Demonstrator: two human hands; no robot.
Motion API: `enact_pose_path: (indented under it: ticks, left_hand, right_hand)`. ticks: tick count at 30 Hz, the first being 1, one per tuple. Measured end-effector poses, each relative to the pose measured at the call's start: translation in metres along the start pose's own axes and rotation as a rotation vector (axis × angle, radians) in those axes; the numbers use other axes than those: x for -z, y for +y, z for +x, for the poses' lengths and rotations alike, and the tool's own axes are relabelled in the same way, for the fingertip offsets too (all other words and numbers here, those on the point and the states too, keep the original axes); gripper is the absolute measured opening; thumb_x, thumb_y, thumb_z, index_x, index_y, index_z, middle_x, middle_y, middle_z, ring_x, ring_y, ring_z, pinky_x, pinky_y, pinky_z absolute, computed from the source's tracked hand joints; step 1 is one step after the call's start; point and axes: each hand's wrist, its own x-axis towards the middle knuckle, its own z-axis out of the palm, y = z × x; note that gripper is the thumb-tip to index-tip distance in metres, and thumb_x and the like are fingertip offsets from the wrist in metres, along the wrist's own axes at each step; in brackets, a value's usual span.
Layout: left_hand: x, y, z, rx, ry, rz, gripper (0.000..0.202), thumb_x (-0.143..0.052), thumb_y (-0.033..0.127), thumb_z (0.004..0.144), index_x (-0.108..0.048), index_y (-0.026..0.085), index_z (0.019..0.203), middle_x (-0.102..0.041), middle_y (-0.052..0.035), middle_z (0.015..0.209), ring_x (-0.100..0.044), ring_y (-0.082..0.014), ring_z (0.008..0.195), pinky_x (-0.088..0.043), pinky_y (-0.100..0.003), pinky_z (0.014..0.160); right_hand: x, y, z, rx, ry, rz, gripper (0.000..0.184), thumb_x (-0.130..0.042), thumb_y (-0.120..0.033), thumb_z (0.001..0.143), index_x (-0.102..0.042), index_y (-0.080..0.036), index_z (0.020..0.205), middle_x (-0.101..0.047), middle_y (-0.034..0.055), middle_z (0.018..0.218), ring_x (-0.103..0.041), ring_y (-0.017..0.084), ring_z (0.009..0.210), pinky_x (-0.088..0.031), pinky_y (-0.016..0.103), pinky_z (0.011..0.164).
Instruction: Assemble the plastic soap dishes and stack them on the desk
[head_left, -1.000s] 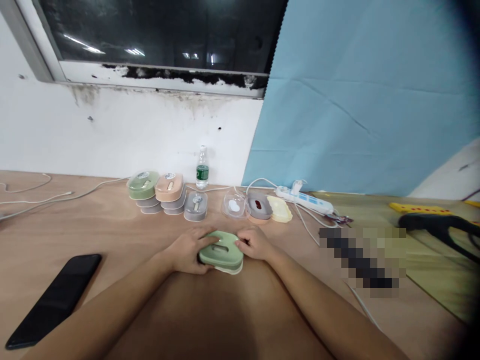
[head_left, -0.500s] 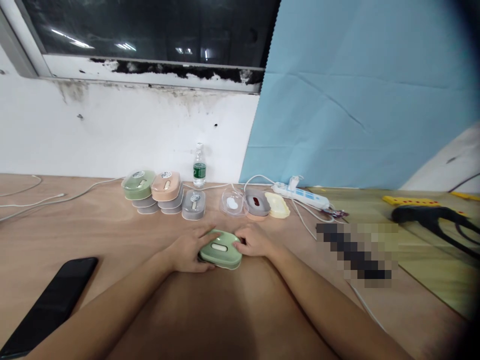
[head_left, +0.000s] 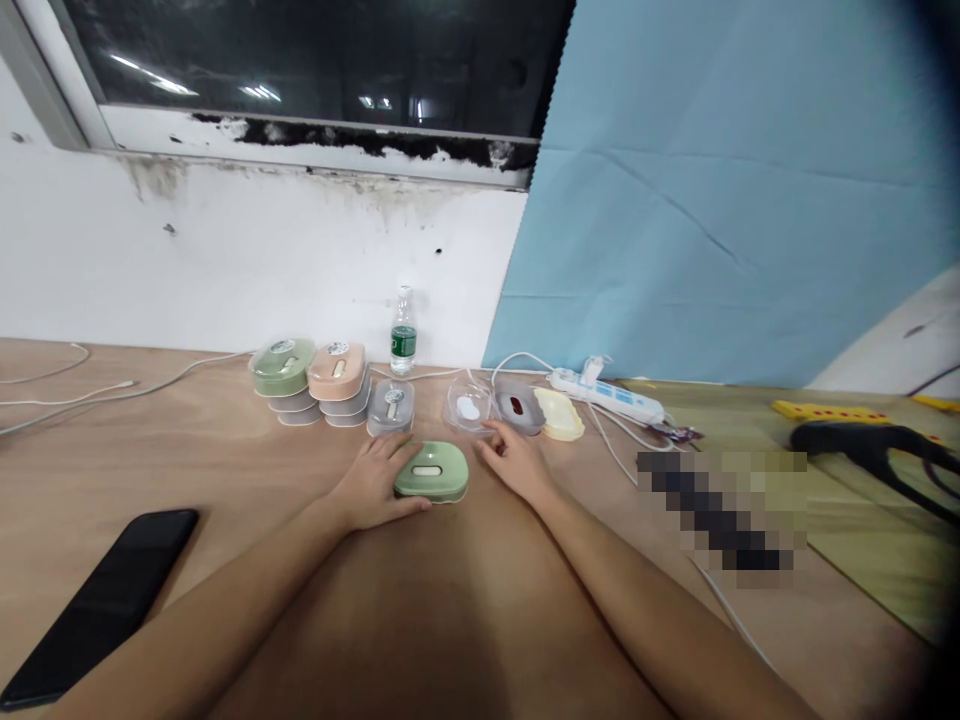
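Observation:
A green lidded plastic box (head_left: 441, 482) with a pale slot in its top sits on the table in front of me. My left hand (head_left: 373, 485) grips its left end, thumb along the front and fingers round the back. Just off the box's right end is my right hand (head_left: 514, 462), holding nothing, index finger reaching forward and the others loosely bent. Past its fingertips lie a clear plastic cover (head_left: 459, 408), a grey slotted lid (head_left: 523, 408) and a pale yellow tray-like piece (head_left: 560, 415).
Stacked lidded boxes, with a green box (head_left: 282, 368) and a peach box (head_left: 337, 373) on top, stand at the back left. Beside them are a grey box (head_left: 391, 408) and a water bottle (head_left: 403, 335). A phone (head_left: 101, 605) lies left; a power strip (head_left: 611, 397) and cables lie right.
My right hand has let go of the green box and moved slightly right and away from it. The box, still in my left hand, has shifted a little back and now sits straighter.

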Motion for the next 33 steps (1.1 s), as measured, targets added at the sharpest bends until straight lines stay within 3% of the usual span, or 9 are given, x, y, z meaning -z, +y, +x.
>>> enact_pose_path:
  ticks: [3, 8, 11, 14, 18, 21, 26, 33]
  left_hand:
    - [0.003, 0.000, 0.000, -0.013, 0.052, -0.009, 0.077, -0.054, 0.063, 0.080, -0.035, 0.019, 0.141, -0.038, -0.0171, 0.144, -0.034, -0.0339, 0.132, -0.028, -0.052, 0.107]
    - [0.004, 0.000, 0.001, 0.068, 0.232, -0.030, 0.069, -0.051, 0.049, 0.087, -0.024, 0.020, 0.144, -0.042, -0.0162, 0.141, -0.038, -0.0306, 0.130, -0.031, -0.048, 0.105]
    - [0.004, -0.002, 0.000, 0.084, 0.361, -0.055, 0.075, -0.054, 0.044, 0.087, -0.015, 0.021, 0.146, -0.040, -0.0159, 0.142, -0.038, -0.0304, 0.131, -0.031, -0.047, 0.105]
    - [0.005, -0.004, -0.002, 0.043, 0.427, -0.105, 0.080, -0.056, 0.041, 0.086, -0.008, 0.021, 0.147, -0.042, -0.0160, 0.141, -0.044, -0.0285, 0.126, -0.033, -0.045, 0.103]
    - [0.008, -0.002, -0.003, 0.023, 0.305, -0.077, 0.060, -0.053, 0.041, 0.086, -0.032, 0.021, 0.139, -0.066, -0.0080, 0.103, -0.059, -0.0253, 0.100, -0.035, -0.044, 0.096]
    - [0.009, 0.000, -0.002, 0.083, 0.280, -0.066, 0.052, -0.052, 0.043, 0.087, -0.042, 0.018, 0.132, -0.067, -0.0033, 0.081, -0.062, -0.0228, 0.086, -0.035, -0.042, 0.092]
    - [0.008, -0.003, 0.001, 0.193, 0.277, -0.071, 0.041, -0.047, 0.044, 0.090, -0.052, 0.018, 0.120, -0.062, 0.0005, 0.067, -0.061, -0.0206, 0.074, -0.038, -0.039, 0.083]
    - [0.010, -0.007, 0.002, 0.244, 0.098, -0.115, 0.042, -0.040, 0.053, 0.091, -0.062, 0.018, 0.100, -0.063, -0.0010, 0.066, -0.060, -0.0184, 0.065, -0.039, -0.032, 0.068]
  right_hand:
    - [-0.001, 0.003, 0.001, -0.045, 0.065, 0.005, 0.027, -0.054, -0.042, 0.084, -0.063, -0.020, 0.097, -0.066, 0.0016, 0.071, -0.060, 0.017, 0.063, -0.041, 0.027, 0.063]
    - [0.000, 0.002, -0.005, 0.007, 0.201, 0.025, 0.036, -0.049, -0.050, 0.087, -0.055, -0.017, 0.100, -0.065, 0.0059, 0.077, -0.058, 0.018, 0.064, -0.041, 0.028, 0.063]
    - [0.002, -0.002, -0.011, 0.070, 0.172, 0.089, 0.041, -0.056, -0.058, 0.079, -0.052, -0.019, 0.091, -0.057, 0.0008, 0.064, -0.050, 0.015, 0.055, -0.038, 0.027, 0.057]
    - [0.002, -0.012, -0.019, 0.183, 0.074, 0.208, 0.041, -0.050, -0.060, 0.081, -0.051, -0.019, 0.087, -0.050, -0.0023, 0.057, -0.045, 0.013, 0.050, -0.036, 0.026, 0.054]
    - [0.001, -0.028, -0.022, 0.177, -0.040, 0.334, 0.042, -0.044, -0.058, 0.087, -0.052, -0.019, 0.075, -0.052, 0.0001, 0.061, -0.045, 0.013, 0.055, -0.035, 0.025, 0.054]
    - [-0.004, -0.033, -0.018, 0.058, -0.117, 0.373, 0.049, -0.043, -0.061, 0.087, -0.047, -0.019, 0.061, -0.048, -0.0007, 0.056, -0.043, 0.012, 0.054, -0.032, 0.024, 0.052]
    - [-0.012, -0.033, -0.012, -0.062, -0.292, 0.372, 0.059, -0.033, -0.064, 0.089, -0.043, -0.018, 0.053, -0.045, -0.0008, 0.051, -0.042, 0.012, 0.051, -0.028, 0.024, 0.049]
    - [-0.008, -0.031, -0.011, 0.019, -0.350, 0.155, 0.060, -0.037, -0.063, 0.088, -0.039, -0.018, 0.050, -0.039, -0.0026, 0.049, -0.038, 0.010, 0.049, -0.021, 0.025, 0.049]
